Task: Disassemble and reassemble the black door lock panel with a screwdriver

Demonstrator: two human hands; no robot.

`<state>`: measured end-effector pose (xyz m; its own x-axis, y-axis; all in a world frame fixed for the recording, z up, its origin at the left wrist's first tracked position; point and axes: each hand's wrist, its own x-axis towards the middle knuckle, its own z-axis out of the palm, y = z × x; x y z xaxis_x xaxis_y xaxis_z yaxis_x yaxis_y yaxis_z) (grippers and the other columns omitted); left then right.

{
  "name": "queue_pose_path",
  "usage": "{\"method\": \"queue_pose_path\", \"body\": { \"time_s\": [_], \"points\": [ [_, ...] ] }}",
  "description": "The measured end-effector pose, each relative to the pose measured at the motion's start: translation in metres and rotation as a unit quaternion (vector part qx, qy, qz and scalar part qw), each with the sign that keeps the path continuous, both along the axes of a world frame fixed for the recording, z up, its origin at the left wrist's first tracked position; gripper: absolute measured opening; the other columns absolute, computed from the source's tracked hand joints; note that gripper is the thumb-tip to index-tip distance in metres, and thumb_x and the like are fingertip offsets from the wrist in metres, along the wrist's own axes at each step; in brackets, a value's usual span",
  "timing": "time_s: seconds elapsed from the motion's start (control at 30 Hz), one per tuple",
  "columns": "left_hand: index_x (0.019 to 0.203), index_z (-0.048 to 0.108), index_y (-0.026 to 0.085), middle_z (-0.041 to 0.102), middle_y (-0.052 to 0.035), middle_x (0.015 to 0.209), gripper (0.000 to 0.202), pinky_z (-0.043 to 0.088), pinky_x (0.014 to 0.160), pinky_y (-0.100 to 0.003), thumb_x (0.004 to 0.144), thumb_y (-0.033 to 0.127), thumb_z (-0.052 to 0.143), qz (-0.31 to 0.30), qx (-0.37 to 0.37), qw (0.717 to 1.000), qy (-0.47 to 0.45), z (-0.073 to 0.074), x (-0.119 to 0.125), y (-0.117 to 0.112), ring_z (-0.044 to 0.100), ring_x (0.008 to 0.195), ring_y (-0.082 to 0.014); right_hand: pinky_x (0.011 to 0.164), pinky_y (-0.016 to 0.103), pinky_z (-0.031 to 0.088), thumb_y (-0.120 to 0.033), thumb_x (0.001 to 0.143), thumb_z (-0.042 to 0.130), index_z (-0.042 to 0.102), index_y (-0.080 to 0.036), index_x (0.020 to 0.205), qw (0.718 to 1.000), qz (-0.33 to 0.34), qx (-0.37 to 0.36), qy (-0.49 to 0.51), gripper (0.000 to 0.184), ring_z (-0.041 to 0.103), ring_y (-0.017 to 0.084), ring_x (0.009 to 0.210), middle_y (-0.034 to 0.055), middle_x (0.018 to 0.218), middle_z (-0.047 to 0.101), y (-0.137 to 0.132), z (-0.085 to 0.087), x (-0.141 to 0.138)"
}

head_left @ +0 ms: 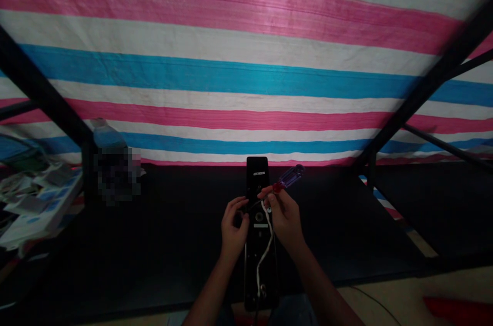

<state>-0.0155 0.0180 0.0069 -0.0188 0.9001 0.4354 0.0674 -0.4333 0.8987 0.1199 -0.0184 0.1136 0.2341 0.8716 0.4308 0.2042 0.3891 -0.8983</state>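
At centre, a long black panel (253, 241).

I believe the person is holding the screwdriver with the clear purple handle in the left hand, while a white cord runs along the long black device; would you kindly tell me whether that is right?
Not quite: the head view shows the screwdriver in the right hand, not the left hand. A white cord does run along the long black device.

Two hands (233, 226) (285, 217), one screwdriver (290, 177), one black panel (251, 256), one white cord (271, 233), two white labels (259, 173) (261, 225)
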Motion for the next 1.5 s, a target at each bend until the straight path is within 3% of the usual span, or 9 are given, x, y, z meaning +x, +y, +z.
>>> {"method": "queue_pose_path", "body": {
  "time_s": [0.2, 0.4, 0.63, 0.77, 1.17, 1.5],
  "points": [
    [0.103, 0.074, 0.021, 0.066, -0.0103, 0.117, 0.021, 0.056, 0.081, -0.035, 0.086, 0.024, 0.061, 0.004, 0.0, 1.0, -0.002, -0.001, 0.0, 0.001, 0.066, 0.105, -0.0255, 0.064, 0.027, 0.049, -0.037, 0.101, 0.046, 0.066, -0.02, 0.098, 1.0, 0.014, 0.001, -0.013, 0.026, 0.059, 0.015, 0.068, 0.005, 0.084, 0.07, 0.0, -0.002, 0.0],
    [0.101, 0.076, 0.023, 0.066, -0.0097, 0.118, 0.019, 0.054, 0.095, -0.041, 0.089, 0.029, 0.063, -0.004, 0.001, 1.0, -0.016, -0.008, 0.0, 0.002, 0.065, 0.111, -0.0263, 0.072, 0.03, 0.05, -0.03, 0.099, 0.045, 0.067, -0.021, 0.091, 0.986, 0.094, 0.008, -0.139, 0.025, 0.063, 0.018, 0.077, 0.0057, 0.085, 0.068, 0.001, -0.002, -0.003],
    [0.102, 0.077, 0.023, 0.066, -0.0099, 0.12, 0.019, 0.057, 0.087, -0.037, 0.088, 0.027, 0.064, -0.007, -0.002, 1.0, -0.007, -0.008, -0.001, 0.002, 0.066, 0.108, -0.0256, 0.069, 0.028, 0.047, -0.028, 0.1, 0.043, 0.064, -0.021, 0.093, 0.993, 0.048, 0.01, -0.106, 0.023, 0.061, 0.016, 0.073, 0.0035, 0.083, 0.065, -0.004, 0.005, 0.003],
    [0.099, 0.077, 0.022, 0.066, -0.0099, 0.118, 0.018, 0.057, 0.08, -0.035, 0.087, 0.025, 0.064, 0.0, -0.01, 1.0, 0.001, -0.005, -0.001, 0.002, 0.068, 0.101, -0.0243, 0.071, 0.028, 0.047, -0.026, 0.1, 0.043, 0.065, -0.021, 0.098, 0.993, 0.058, 0.005, -0.106, 0.022, 0.061, 0.016, 0.076, 0.004, 0.087, 0.066, -0.004, 0.01, 0.009],
    [0.103, 0.076, 0.023, 0.066, -0.0095, 0.12, 0.019, 0.056, 0.083, -0.035, 0.088, 0.023, 0.064, -0.008, 0.008, 1.0, -0.004, -0.01, -0.002, 0.003, 0.065, 0.11, -0.0256, 0.07, 0.027, 0.047, -0.019, 0.098, 0.042, 0.063, -0.02, 0.096, 0.986, 0.054, 0.057, -0.145, 0.02, 0.061, 0.016, 0.077, 0.0042, 0.087, 0.065, -0.008, 0.009, 0.003],
    [0.102, 0.076, 0.023, 0.067, -0.0093, 0.12, 0.019, 0.057, 0.081, -0.034, 0.087, 0.021, 0.065, -0.003, 0.007, 1.0, -0.003, -0.01, -0.002, 0.003, 0.067, 0.107, -0.0249, 0.07, 0.026, 0.047, -0.018, 0.098, 0.043, 0.062, -0.02, 0.097, 0.988, 0.055, 0.043, -0.138, 0.02, 0.06, 0.015, 0.076, 0.0033, 0.086, 0.065, -0.007, 0.006, 0.004]
  ]
}}
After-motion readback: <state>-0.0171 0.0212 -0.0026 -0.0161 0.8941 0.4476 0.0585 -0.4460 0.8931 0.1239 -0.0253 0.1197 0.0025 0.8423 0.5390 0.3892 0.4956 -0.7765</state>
